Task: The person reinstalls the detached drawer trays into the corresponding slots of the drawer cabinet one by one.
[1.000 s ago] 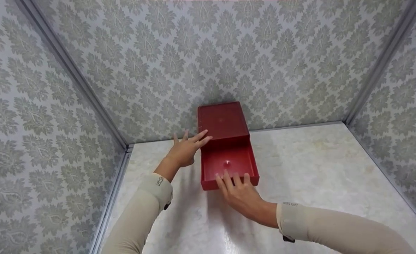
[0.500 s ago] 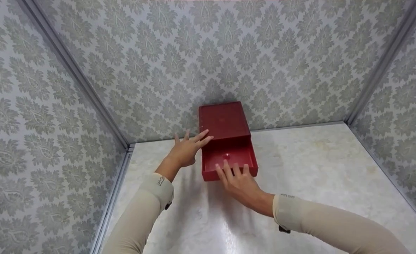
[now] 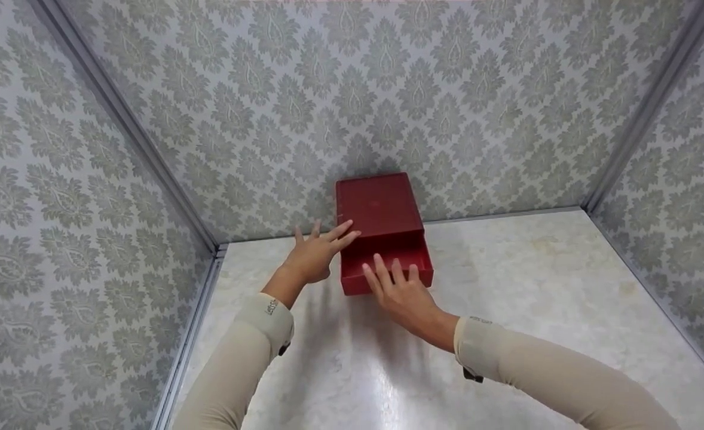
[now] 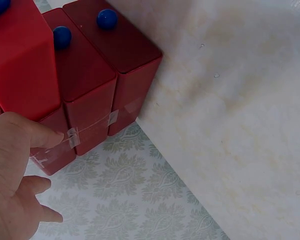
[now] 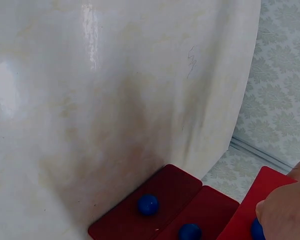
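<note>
A red drawer cabinet (image 3: 379, 203) stands against the back wall, with several stacked drawers bearing round blue knobs (image 4: 107, 19). Its top drawer (image 3: 355, 285) is partly pulled out, the bare red inside showing behind the front panel. My right hand (image 3: 409, 301) lies against that drawer's front, straight fingers reaching over its upper edge; in the right wrist view its thumb is beside the top knob (image 5: 258, 229). My left hand (image 3: 310, 258) rests at the cabinet's left front corner, fingers spread, two of them on the top. The lower drawers (image 4: 90, 75) are flush in the left wrist view.
The cabinet stands on a pale marbled tabletop (image 3: 519, 286). Patterned panels rise at the back (image 3: 382, 89), left and right, joined by grey metal rails (image 3: 167, 173). Clear tape (image 4: 73, 137) runs along the cabinet's side.
The top drawer has slid further into the cabinet, away from me, and my right hand has moved forward with it. My left hand has stayed at the corner.
</note>
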The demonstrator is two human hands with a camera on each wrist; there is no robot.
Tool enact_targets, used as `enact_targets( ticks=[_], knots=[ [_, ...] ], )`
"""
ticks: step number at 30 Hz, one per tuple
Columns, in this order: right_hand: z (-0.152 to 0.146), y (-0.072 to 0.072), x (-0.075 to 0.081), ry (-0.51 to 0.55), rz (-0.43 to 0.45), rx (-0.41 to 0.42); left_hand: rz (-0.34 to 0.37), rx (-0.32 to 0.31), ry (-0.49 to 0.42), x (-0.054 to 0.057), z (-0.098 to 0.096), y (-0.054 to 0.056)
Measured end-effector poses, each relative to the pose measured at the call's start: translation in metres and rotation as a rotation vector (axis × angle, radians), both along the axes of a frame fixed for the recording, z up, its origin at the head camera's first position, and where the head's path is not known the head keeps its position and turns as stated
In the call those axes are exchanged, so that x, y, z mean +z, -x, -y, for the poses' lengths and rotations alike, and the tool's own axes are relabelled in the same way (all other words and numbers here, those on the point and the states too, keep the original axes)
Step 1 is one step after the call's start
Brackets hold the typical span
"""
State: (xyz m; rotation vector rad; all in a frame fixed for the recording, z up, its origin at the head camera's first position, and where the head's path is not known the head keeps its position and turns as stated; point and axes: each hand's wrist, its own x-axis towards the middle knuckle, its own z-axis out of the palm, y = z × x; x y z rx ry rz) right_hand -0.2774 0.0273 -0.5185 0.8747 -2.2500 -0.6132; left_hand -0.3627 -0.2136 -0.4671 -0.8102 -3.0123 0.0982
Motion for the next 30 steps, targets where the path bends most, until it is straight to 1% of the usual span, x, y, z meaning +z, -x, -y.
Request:
enact_targets(
  ticks=[5, 8, 10, 13, 15, 17, 19, 23, 25, 27, 30],
  knots=[
    [0.001, 0.001, 0.000, -0.011, 0.032, -0.012, 0.002, 0.013, 0.010, 0.002, 0.000, 0.000],
    [-0.001, 0.001, -0.002, 0.012, 0.012, 0.011, 0.003, 0.013, 0.013, 0.002, -0.001, 0.000],
    [-0.003, 0.001, -0.004, 0.046, -0.026, 0.043, 0.004, 0.014, 0.014, 0.002, -0.001, 0.000],
    [-0.006, 0.001, -0.009, 0.106, -0.100, 0.116, 0.003, 0.013, 0.007, 0.001, -0.001, 0.000],
    [-0.008, -0.002, -0.013, 0.131, -0.122, 0.168, 0.003, 0.012, -0.002, 0.001, -0.001, -0.001],
    [-0.009, -0.008, -0.018, 0.134, -0.121, 0.212, 0.002, 0.008, -0.013, 0.000, -0.001, -0.001],
    [-0.010, -0.017, -0.023, 0.125, -0.093, 0.248, 0.000, 0.007, -0.019, -0.001, 0.000, -0.002],
    [-0.010, -0.038, -0.036, 0.071, -0.030, 0.250, -0.011, 0.006, -0.017, -0.003, 0.001, -0.001],
    [-0.009, -0.045, -0.040, 0.042, -0.006, 0.230, -0.012, 0.005, -0.014, -0.003, 0.001, -0.001],
    [-0.007, -0.049, -0.044, 0.019, 0.015, 0.206, -0.007, 0.006, -0.017, -0.003, 0.000, 0.000],
    [-0.006, -0.049, -0.047, -0.019, 0.034, 0.163, 0.000, 0.007, -0.021, -0.003, 0.000, 0.000]
  ],
)
